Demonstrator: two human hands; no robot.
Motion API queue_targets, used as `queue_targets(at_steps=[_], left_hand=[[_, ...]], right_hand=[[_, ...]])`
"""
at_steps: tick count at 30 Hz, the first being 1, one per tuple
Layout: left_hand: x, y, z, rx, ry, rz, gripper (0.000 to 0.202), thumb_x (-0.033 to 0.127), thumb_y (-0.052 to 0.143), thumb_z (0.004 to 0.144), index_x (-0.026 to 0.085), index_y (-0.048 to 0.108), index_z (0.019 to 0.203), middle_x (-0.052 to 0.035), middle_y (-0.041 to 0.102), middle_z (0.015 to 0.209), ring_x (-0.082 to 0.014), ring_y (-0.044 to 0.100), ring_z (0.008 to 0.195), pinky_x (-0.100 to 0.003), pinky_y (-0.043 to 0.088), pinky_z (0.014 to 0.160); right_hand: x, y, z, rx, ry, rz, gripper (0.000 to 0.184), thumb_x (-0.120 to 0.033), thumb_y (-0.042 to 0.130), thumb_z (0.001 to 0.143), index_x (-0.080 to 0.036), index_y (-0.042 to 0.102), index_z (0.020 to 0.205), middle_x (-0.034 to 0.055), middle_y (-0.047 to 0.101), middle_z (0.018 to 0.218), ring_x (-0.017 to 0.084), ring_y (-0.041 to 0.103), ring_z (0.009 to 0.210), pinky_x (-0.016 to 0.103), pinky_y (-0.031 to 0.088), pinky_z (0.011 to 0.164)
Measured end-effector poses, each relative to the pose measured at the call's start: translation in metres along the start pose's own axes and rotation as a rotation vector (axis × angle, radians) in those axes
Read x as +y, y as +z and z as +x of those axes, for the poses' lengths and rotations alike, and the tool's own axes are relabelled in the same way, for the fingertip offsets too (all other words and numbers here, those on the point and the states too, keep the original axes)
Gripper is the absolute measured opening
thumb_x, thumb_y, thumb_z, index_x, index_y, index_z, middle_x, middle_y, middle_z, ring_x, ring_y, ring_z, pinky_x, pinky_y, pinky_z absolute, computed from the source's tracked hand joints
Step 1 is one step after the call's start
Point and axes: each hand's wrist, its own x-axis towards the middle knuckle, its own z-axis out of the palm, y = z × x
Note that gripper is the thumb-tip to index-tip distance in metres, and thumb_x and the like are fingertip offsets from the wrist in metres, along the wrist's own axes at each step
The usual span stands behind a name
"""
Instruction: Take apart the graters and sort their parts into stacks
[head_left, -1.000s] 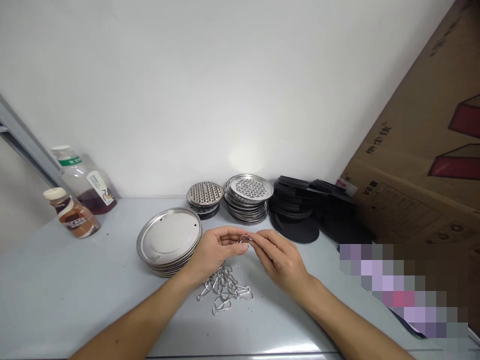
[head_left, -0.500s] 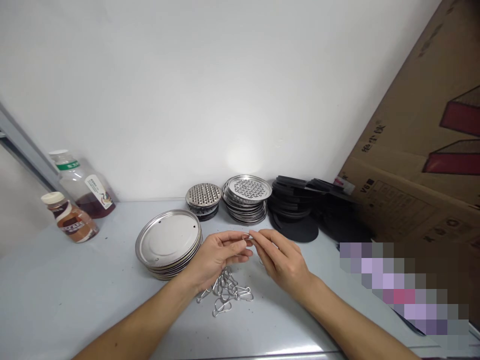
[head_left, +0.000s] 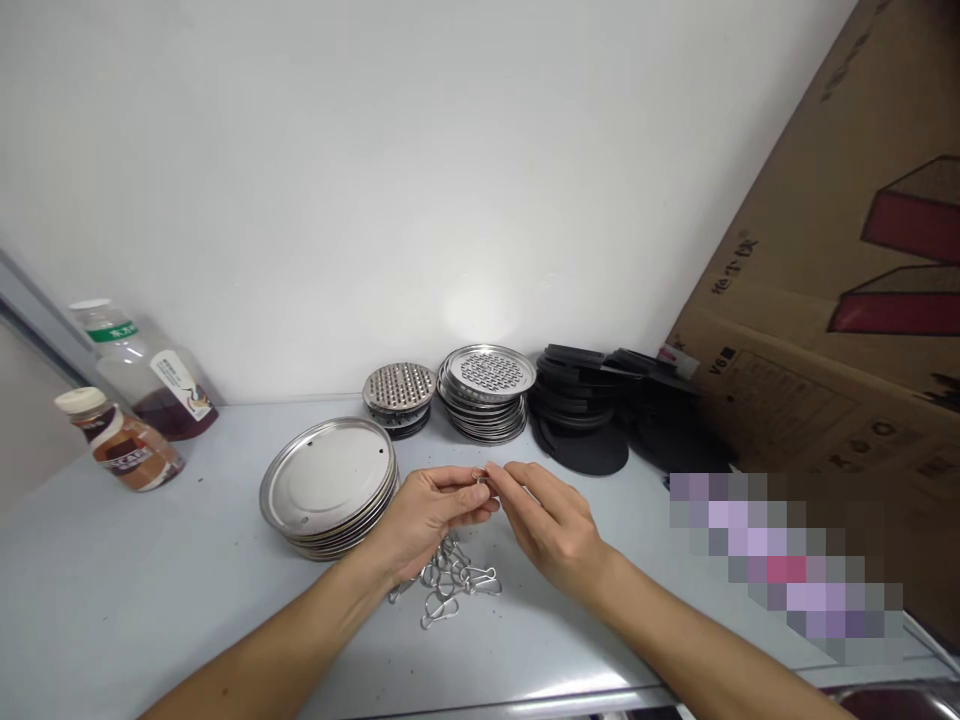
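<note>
My left hand (head_left: 429,515) and my right hand (head_left: 551,525) meet at the fingertips above the grey table (head_left: 150,590). Together they pinch one small metal wire clip (head_left: 481,478) between thumbs and forefingers. Under my left hand lies a loose pile of the same wire clips (head_left: 450,585). A stack of plain round metal lids (head_left: 328,487) sits just left of my left hand.
Two stacks of perforated metal discs (head_left: 400,390) (head_left: 487,390) and a heap of black round pads (head_left: 592,420) stand along the white wall. Two drink bottles (head_left: 120,452) (head_left: 142,370) lie at the far left. A large cardboard box (head_left: 840,330) leans at the right.
Both hands stay pinched together on the clip, fingers shifting only slightly. The camera has turned a little to the right, so everything has slid left in view.
</note>
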Motion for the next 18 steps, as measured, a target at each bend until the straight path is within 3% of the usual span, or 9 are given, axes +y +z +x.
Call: queue_targets(at_steps=[5, 9, 14, 18], left_hand=[[-0.003, 0.002, 0.0, 0.005, 0.009, -0.059, 0.022, 0.023, 0.083, 0.071, 0.012, 0.078, 0.09, -0.0066, 0.072, 0.09, -0.011, 0.065, 0.08, -0.023, 0.051, 0.081], [-0.001, -0.002, 0.005, 0.028, 0.098, 0.064, 0.022, 0.026, 0.081, 0.073, 0.013, 0.078, 0.09, -0.0062, 0.073, 0.088, -0.0128, 0.064, 0.078, -0.026, 0.052, 0.08], [0.006, -0.008, 0.006, 0.165, 0.379, 0.47, 0.025, 0.03, 0.077, 0.076, 0.018, 0.078, 0.098, -0.0075, 0.076, 0.095, -0.0219, 0.067, 0.091, -0.031, 0.051, 0.086], [0.007, -0.003, 0.001, 0.176, 0.503, 0.688, 0.02, 0.033, 0.074, 0.078, 0.022, 0.08, 0.094, -0.0059, 0.076, 0.094, -0.022, 0.068, 0.089, -0.03, 0.051, 0.081]], right_hand=[[-0.007, 0.005, 0.003, 0.024, 0.09, 0.037, 0.061, 0.004, 0.056, 0.084, -0.015, 0.045, 0.141, 0.0144, 0.065, 0.099, 0.022, 0.062, 0.087, 0.036, 0.055, 0.073], [-0.007, 0.007, 0.01, 0.003, 0.198, 0.164, 0.048, -0.003, 0.052, 0.09, -0.021, 0.054, 0.135, 0.0122, 0.066, 0.1, 0.02, 0.064, 0.088, 0.034, 0.057, 0.075], [0.003, 0.0, 0.021, -0.148, 0.63, 0.573, 0.023, -0.024, 0.057, 0.093, -0.023, 0.071, 0.111, 0.0087, 0.065, 0.1, 0.017, 0.065, 0.082, 0.029, 0.058, 0.065], [0.009, -0.008, 0.023, -0.25, 0.862, 0.747, 0.023, -0.035, 0.067, 0.086, -0.019, 0.073, 0.102, 0.0011, 0.062, 0.071, 0.01, 0.056, 0.051, 0.024, 0.049, 0.047]])
